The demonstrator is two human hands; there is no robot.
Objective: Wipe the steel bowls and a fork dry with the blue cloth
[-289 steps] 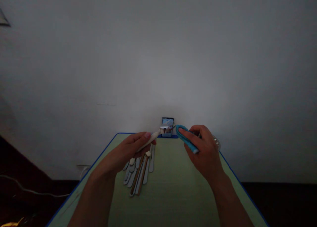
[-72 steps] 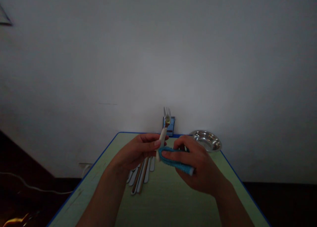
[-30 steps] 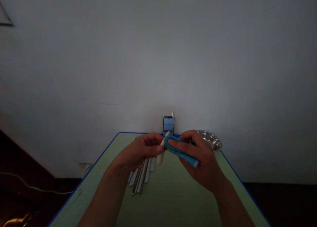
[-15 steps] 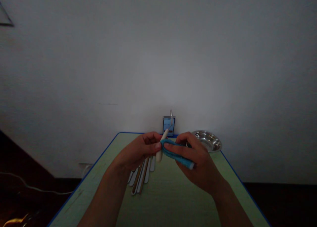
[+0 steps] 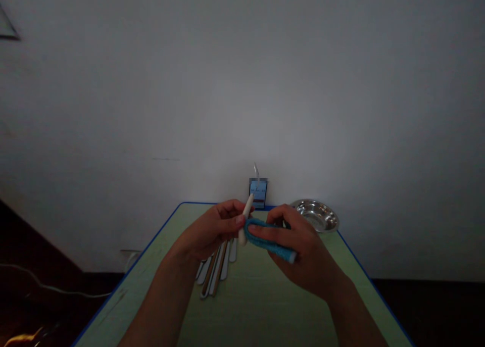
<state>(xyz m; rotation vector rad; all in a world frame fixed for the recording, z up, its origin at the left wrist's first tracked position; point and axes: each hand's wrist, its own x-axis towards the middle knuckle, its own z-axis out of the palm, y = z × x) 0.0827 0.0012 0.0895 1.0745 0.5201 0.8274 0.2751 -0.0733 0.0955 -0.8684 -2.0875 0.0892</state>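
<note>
Pinched between the thumb and fingers of my left hand point(image 5: 214, 231) is a utensil with a white handle point(image 5: 247, 207). Its thin, curved metal end points up and away; whether it is a spoon or a fork cannot be made out. My right hand point(image 5: 303, 248) is closed on a folded blue cloth point(image 5: 271, 239), thumb on top. The cloth's rounded fold presses against the handle from the right, just beside my left fingertips. Below my left hand lie several pieces of cutlery point(image 5: 215, 274) with pale and brown handles, their far ends hidden by the hand.
A shiny metal bowl point(image 5: 333, 220) stands at the table's back right corner. A phone point(image 5: 258, 201) with a lit screen leans on the wall point(image 5: 242, 94) at the back edge. The pale green table point(image 5: 261, 311) has a blue rim. A white cable point(image 5: 56, 289) runs at the left.
The utensil has tilted slightly, its metal end shifting left. The cloth has slid a little down along the handle. Both hands keep their hold.
</note>
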